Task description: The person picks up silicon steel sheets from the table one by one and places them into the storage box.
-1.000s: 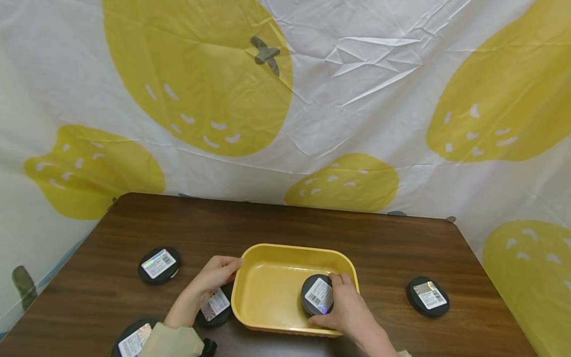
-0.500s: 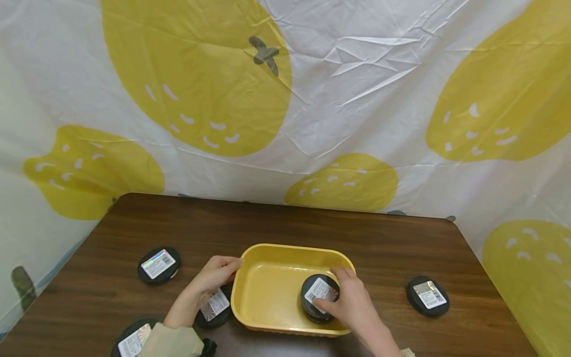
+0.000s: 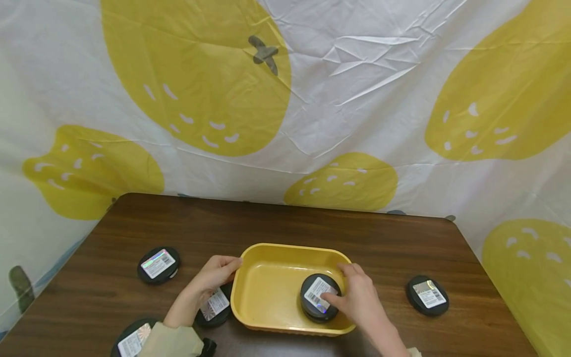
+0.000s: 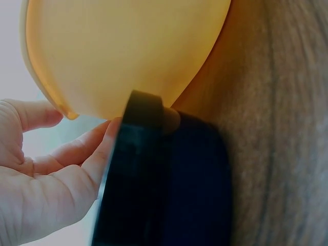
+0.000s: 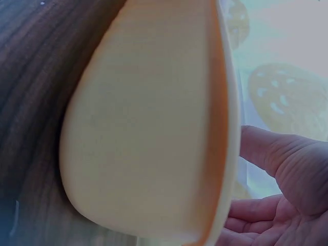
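Observation:
A yellow rectangular tub (image 3: 267, 302) stands on the table. At its left rim is my left hand (image 3: 216, 272), thumb over the edge and fingers under the outer wall (image 4: 128, 56), gripping it. Inside the tub, toward the right, lies a round flat black container (image 3: 315, 290) with a white label. My right hand (image 3: 362, 292) hangs over the tub's right end, fingers loose and apart; its thumb overlaps the container's label in the head view. The right wrist view shows the tub's outer wall (image 5: 143, 123) in front of the hand, hiding the container.
Similar labelled black discs lie on the brown table: one at the back left (image 3: 158, 265), one at the front left (image 3: 134, 339) partly behind the sleeve, one beside the left forearm (image 3: 214, 307), and one at the right (image 3: 428, 296). A lemon-print cloth (image 3: 312, 99) hangs behind.
My right hand has let go of the black container and shifted right toward the rim, its fingers opening. The container stays in the tub. My left hand keeps its grip.

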`<act>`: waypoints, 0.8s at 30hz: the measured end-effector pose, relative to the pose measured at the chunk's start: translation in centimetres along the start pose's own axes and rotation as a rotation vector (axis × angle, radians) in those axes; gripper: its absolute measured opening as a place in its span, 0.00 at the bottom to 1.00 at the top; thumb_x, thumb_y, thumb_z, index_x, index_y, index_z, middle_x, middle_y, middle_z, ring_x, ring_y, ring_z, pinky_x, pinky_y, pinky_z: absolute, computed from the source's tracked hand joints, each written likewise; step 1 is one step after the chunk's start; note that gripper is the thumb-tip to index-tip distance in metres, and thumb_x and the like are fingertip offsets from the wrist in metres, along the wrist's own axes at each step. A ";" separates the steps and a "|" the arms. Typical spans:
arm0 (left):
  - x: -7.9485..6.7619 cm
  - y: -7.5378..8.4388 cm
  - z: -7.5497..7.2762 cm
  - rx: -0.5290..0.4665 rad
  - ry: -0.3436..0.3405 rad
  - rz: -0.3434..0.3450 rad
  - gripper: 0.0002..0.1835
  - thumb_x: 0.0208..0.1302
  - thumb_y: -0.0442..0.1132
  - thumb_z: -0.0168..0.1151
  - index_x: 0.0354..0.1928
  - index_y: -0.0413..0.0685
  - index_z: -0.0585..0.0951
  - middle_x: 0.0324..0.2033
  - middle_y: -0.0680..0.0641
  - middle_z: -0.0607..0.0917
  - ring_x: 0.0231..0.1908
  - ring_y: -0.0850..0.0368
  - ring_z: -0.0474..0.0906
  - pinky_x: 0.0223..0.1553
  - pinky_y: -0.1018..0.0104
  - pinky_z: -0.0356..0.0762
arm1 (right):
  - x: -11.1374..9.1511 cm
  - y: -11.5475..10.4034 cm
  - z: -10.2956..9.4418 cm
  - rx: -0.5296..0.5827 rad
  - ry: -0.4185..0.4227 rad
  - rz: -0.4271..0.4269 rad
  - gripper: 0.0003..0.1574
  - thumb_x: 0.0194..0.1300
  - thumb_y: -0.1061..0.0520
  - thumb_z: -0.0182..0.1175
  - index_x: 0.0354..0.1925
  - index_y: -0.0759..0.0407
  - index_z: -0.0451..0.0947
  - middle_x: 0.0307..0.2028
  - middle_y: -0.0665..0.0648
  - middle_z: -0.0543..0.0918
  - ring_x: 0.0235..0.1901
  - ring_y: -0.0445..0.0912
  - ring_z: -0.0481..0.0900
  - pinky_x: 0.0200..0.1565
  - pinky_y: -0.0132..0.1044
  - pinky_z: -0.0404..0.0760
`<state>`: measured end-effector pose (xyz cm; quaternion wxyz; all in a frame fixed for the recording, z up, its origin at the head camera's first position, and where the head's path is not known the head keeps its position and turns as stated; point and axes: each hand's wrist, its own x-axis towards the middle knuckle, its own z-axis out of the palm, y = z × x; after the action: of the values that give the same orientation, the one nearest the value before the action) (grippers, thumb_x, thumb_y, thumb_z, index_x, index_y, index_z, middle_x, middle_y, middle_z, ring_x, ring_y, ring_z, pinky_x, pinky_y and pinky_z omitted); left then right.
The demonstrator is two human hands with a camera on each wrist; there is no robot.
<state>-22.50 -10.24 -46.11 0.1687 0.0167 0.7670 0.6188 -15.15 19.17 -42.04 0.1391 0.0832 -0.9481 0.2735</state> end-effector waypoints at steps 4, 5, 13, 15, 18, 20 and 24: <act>0.1 0.0 0.1 -0.004 0.004 0.001 0.17 0.70 0.36 0.48 0.46 0.27 0.79 0.40 0.41 0.83 0.40 0.57 0.77 0.48 0.58 0.76 | 0.1 0.1 -0.6 0.007 0.002 0.016 0.39 0.36 0.56 0.78 0.46 0.74 0.75 0.39 0.65 0.78 0.40 0.58 0.79 0.42 0.49 0.79; 0.1 0.0 0.1 0.000 0.001 0.004 0.17 0.70 0.36 0.47 0.46 0.26 0.79 0.40 0.40 0.83 0.40 0.57 0.77 0.49 0.57 0.76 | 0.2 0.1 -0.7 0.009 0.005 0.019 0.39 0.37 0.56 0.78 0.46 0.74 0.75 0.39 0.65 0.78 0.39 0.58 0.79 0.42 0.49 0.79; 0.0 0.0 0.1 -0.001 0.003 -0.003 0.17 0.70 0.36 0.48 0.46 0.27 0.79 0.41 0.40 0.83 0.41 0.56 0.77 0.50 0.56 0.75 | 0.3 0.7 -1.8 0.003 0.028 0.068 0.37 0.39 0.58 0.77 0.47 0.73 0.75 0.41 0.65 0.79 0.40 0.57 0.78 0.44 0.50 0.78; -0.1 0.0 0.1 0.004 -0.002 -0.004 0.18 0.70 0.37 0.48 0.46 0.27 0.79 0.41 0.40 0.83 0.42 0.55 0.77 0.50 0.55 0.75 | 0.3 0.9 -2.0 -0.006 0.040 0.072 0.37 0.39 0.58 0.77 0.47 0.73 0.75 0.42 0.65 0.79 0.41 0.57 0.78 0.44 0.50 0.77; -0.2 0.1 0.0 0.009 -0.002 -0.007 0.18 0.70 0.37 0.48 0.46 0.28 0.80 0.42 0.40 0.82 0.42 0.55 0.77 0.50 0.54 0.75 | 0.2 1.2 -2.2 -0.008 0.057 0.069 0.37 0.39 0.58 0.77 0.47 0.73 0.76 0.42 0.65 0.79 0.41 0.58 0.78 0.45 0.51 0.77; -0.2 0.1 0.0 0.011 -0.002 -0.011 0.18 0.70 0.37 0.48 0.46 0.28 0.80 0.41 0.40 0.82 0.42 0.55 0.77 0.50 0.54 0.75 | 0.2 1.3 -2.3 -0.006 0.065 0.069 0.37 0.39 0.58 0.77 0.47 0.73 0.76 0.41 0.65 0.79 0.41 0.58 0.78 0.44 0.50 0.77; -0.1 0.0 0.0 0.014 -0.003 -0.012 0.18 0.70 0.38 0.48 0.48 0.28 0.79 0.42 0.40 0.82 0.42 0.54 0.77 0.50 0.54 0.75 | 0.2 1.5 -2.5 -0.012 0.084 0.044 0.36 0.38 0.59 0.77 0.45 0.74 0.76 0.40 0.65 0.79 0.40 0.58 0.78 0.43 0.51 0.77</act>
<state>-22.37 -10.27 -46.03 0.1736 0.0142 0.7711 0.6124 -15.12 21.77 -40.75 0.1735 0.0501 -0.9446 0.2741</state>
